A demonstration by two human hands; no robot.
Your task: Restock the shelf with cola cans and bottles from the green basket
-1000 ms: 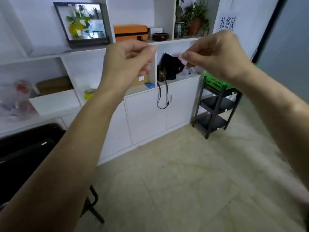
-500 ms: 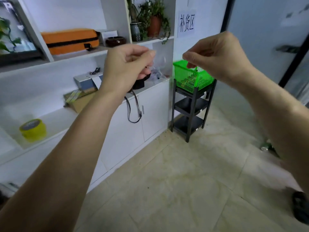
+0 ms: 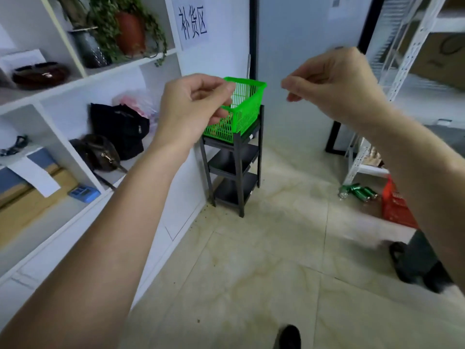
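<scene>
A white paper sign (image 3: 193, 22) on the wall carried three hand-written characters, 补货区. Below it the green basket (image 3: 245, 107) sat on the top tier of a black three-tier rack (image 3: 236, 170) beside the white wall shelving (image 3: 83, 79); its contents could not be made out through the mesh. Both arms were raised in front of it. The left hand (image 3: 193, 107) was curled with thumb against fingertips, gripping nothing visible. The right hand (image 3: 334, 81) was likewise curled and apparently empty. Green cans (image 3: 357, 192), labels unreadable, lay on the floor next to a red basket (image 3: 396, 207) by a white metal rack (image 3: 402, 59).
</scene>
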